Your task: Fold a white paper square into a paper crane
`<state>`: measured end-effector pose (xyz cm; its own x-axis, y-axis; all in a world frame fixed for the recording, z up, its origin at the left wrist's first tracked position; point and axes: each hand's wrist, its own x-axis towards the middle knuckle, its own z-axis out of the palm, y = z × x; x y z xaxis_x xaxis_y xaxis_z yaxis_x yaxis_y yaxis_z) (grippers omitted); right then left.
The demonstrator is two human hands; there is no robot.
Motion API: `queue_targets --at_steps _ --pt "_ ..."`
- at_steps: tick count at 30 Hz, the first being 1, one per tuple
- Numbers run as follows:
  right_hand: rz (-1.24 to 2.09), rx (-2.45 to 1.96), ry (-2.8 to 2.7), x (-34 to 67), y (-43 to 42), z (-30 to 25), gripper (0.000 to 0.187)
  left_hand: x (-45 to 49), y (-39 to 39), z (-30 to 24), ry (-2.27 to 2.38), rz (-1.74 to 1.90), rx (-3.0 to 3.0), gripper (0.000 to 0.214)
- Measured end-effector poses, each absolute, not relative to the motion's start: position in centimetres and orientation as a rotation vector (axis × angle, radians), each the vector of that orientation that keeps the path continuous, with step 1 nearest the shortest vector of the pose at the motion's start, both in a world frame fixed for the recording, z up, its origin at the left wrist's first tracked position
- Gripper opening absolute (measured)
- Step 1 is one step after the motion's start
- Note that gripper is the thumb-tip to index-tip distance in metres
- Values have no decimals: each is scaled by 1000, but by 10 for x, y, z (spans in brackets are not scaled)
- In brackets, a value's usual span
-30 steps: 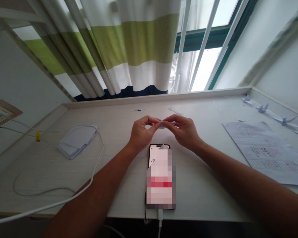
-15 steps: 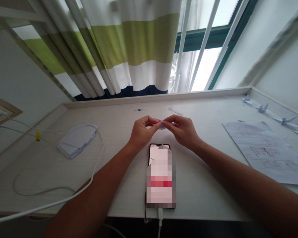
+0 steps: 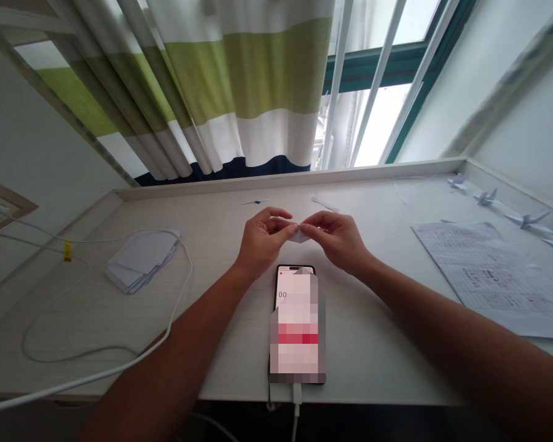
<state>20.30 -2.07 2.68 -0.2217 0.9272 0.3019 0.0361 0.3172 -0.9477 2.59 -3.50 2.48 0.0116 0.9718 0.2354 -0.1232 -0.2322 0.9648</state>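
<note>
A small folded piece of white paper [image 3: 298, 236] is pinched between my two hands above the desk, just past the phone; fingers cover much of it. My left hand [image 3: 263, 239] grips its left side with thumb and fingertips, the index finger lifted a little off it. On the other side my right hand [image 3: 335, 238] pinches the paper between thumb and fingers. Below the hands lies a phone [image 3: 297, 325], its screen lit and partly blurred out, with a white cable plugged into its near end.
A stack of white paper sheets [image 3: 141, 261] lies at left, beside a white cable [image 3: 179, 294] crossing my left forearm. Several folded paper cranes [image 3: 486, 197] line the right edge, near printed sheets [image 3: 483, 270]. A thin strip [image 3: 325, 204] and a small blue-centred item [image 3: 257, 202] lie farther back.
My left index finger has lifted away from the paper, and more of the paper shows below the fingertips. The whole view has shifted slightly.
</note>
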Motion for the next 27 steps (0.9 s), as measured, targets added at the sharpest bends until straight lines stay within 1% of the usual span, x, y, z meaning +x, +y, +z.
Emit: queue_targets --at_steps 4,6,10,19,27 --pt "1102 -901 -1523 204 -20 28 28 26 -34 25 992 1388 1277 34" --pt "1100 -912 -1507 204 -20 28 29 25 -33 24 1017 1378 1274 29" --pt "1108 -894 -1496 204 -19 28 32 23 -31 21 1069 1383 1378 14" --pt "1061 -816 -1533 203 -21 28 34 22 -38 27 1197 1431 1872 12" --pt "961 -850 -1628 202 -24 29 34 24 -41 31 1257 1405 1862 6"
